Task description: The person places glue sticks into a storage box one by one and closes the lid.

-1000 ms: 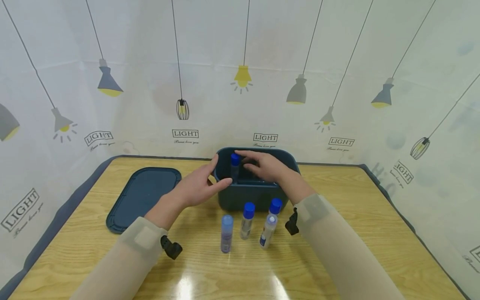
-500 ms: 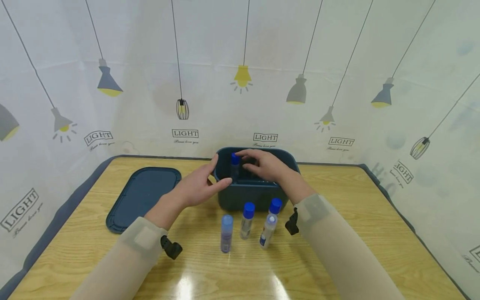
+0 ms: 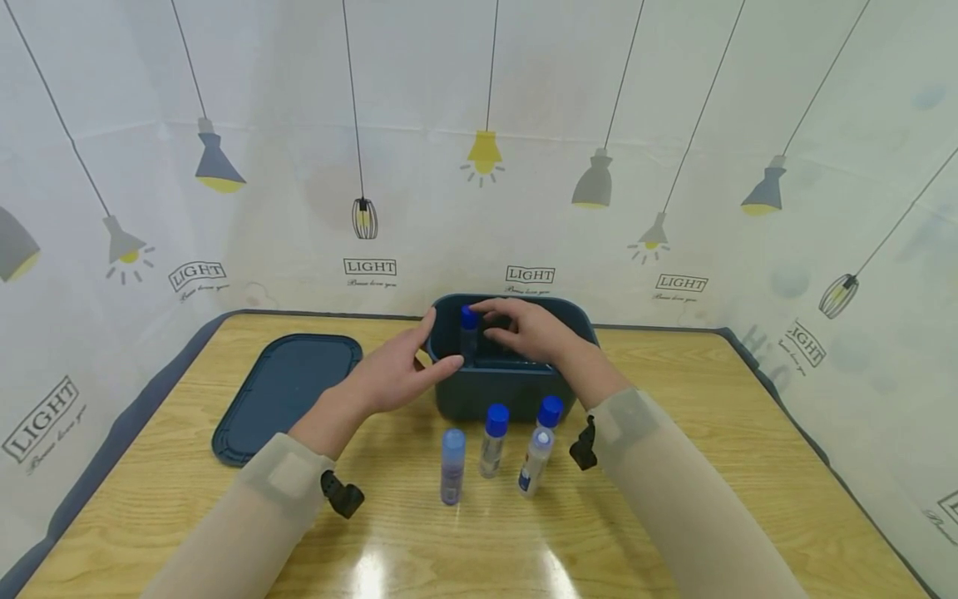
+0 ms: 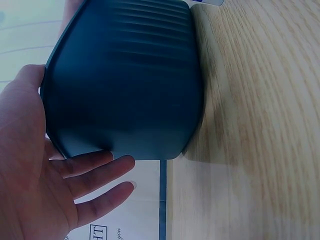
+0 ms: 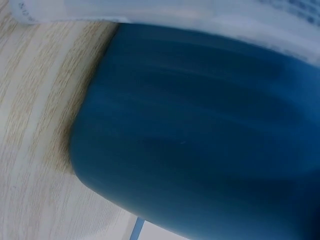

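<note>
A dark blue storage box [image 3: 479,395] stands at the back of the table, its top uncovered. My left hand [image 3: 385,374] holds its left end, thumb on the front rim and fingers round the side; the left wrist view shows this hand [image 4: 55,175] against the box wall [image 4: 125,90]. Inside the box, a slim bottle with a blue cap [image 3: 468,333] stands upright near the left end. My right hand [image 3: 535,333] reaches over the rim, forefinger at that cap and thumb beside the bottle. In the right wrist view the box wall [image 5: 200,145] hides this hand.
In front of the box stand several slim bottles: a light blue-capped one [image 3: 452,470], a blue-capped one [image 3: 492,445], a clear-capped one [image 3: 535,466] and another blue cap [image 3: 550,411] behind it. A dark blue lid [image 3: 292,391] lies at left.
</note>
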Tool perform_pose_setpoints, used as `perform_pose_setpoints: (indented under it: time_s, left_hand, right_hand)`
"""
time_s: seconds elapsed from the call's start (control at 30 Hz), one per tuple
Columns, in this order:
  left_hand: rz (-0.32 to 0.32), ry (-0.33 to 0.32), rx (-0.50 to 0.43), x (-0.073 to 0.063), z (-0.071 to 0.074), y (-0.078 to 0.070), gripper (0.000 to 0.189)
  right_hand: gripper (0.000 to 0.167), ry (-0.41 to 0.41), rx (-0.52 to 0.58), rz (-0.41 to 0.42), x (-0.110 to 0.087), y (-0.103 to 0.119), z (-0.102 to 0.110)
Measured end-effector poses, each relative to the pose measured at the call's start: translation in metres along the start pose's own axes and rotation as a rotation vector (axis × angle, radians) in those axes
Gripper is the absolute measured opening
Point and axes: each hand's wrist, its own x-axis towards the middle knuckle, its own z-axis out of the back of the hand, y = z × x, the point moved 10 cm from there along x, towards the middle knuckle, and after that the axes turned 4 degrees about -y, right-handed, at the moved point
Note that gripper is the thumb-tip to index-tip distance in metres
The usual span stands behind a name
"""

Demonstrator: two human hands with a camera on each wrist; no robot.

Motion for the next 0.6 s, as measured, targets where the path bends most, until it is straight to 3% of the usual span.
perform_pose_setpoints:
  time_s: [0.3,0.6]
  left_hand:
    - [-0.003,-0.005,0.009,0.000,0.000,0.001,0.108]
    - [0.003,-0.005,-0.008,0.000,0.000,0.001,0.109]
  right_hand:
    - [0.050,-0.030,-0.008,0.015,-0.001,0.001,0.005]
    - [0.048,-0.166,0.023,0.047,-0.005,0.010,0.035]
